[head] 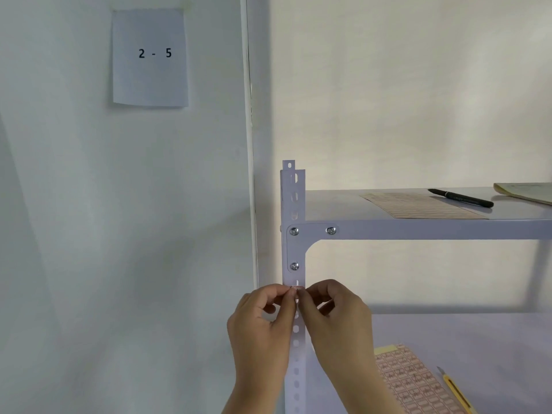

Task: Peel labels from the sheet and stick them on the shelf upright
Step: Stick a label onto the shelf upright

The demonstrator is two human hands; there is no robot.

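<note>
A white perforated shelf upright runs down the middle of the head view. A small red-printed label lies across its face just below the lowest corner screw. My left hand pinches the label's left end and my right hand pinches its right end, both pressed against the upright. A label sheet with red-printed labels lies on the lower shelf to the right. Another label sheet rests on the upper shelf.
A black pen and a yellowish pad lie on the upper shelf. A yellow utility knife lies beside the lower sheet. A paper marked "2 - 5" hangs on the wall at the left.
</note>
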